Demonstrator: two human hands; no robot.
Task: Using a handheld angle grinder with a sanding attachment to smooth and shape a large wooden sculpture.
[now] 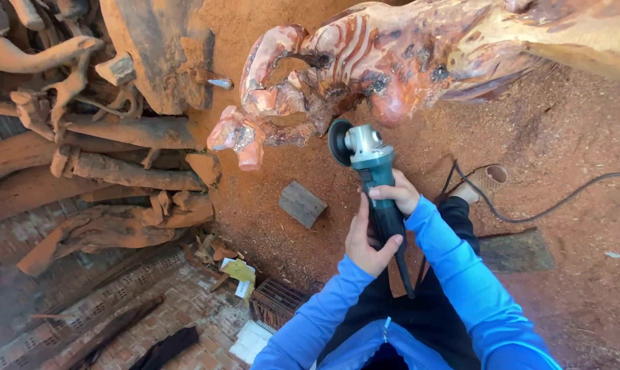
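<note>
Red sawdust ground [570, 137], brick paving [186, 301], stacked gnarled logs [104, 171] at left, daylight.

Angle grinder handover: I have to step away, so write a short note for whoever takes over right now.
Left hand grips the rear of the angle grinder; right hand wraps its body further forward. The disc sits just under the reddish carved root, contact unclear. The cord trails right over the sawdust floor. Upper root surfaces look smooth and shiny; the dark knotty hollows near the disc are still rough.
</note>
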